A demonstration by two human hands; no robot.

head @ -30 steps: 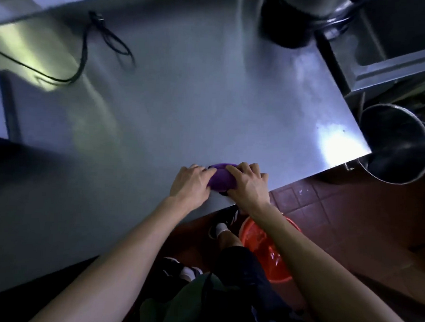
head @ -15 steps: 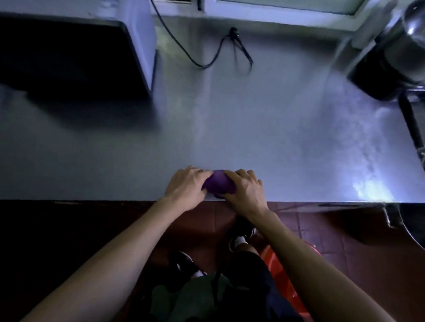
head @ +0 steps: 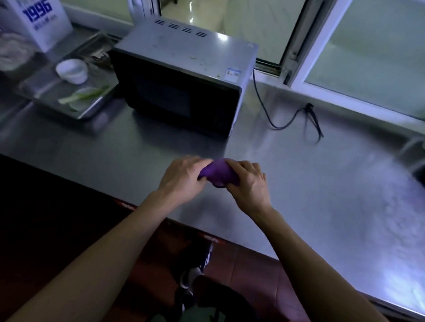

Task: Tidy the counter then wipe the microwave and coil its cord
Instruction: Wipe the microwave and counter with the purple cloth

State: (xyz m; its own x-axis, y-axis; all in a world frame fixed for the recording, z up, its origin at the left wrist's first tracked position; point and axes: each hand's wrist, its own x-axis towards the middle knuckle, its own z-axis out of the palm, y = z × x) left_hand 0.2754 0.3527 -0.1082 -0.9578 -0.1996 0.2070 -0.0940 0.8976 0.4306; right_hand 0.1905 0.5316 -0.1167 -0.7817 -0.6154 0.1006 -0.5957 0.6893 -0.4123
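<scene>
Hands squeeze one purple cloth (head: pixel 217 173) near the tabletop's (head: pixel 328 191) front edge: left hand (head: pixel 182 177), right hand (head: pixel 248 185). Microwave (head: pixel 183 78) sits farther back.

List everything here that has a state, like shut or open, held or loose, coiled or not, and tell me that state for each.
purple cloth: bunched up, gripped by both hands
left hand: closed on the cloth
right hand: closed on the cloth
microwave: door shut, crumbs on top
cord: uncoiled, loose on the counter
metal tray: holds a white bowl and green scraps
white bowl: upright
window: slid open behind the microwave
</scene>
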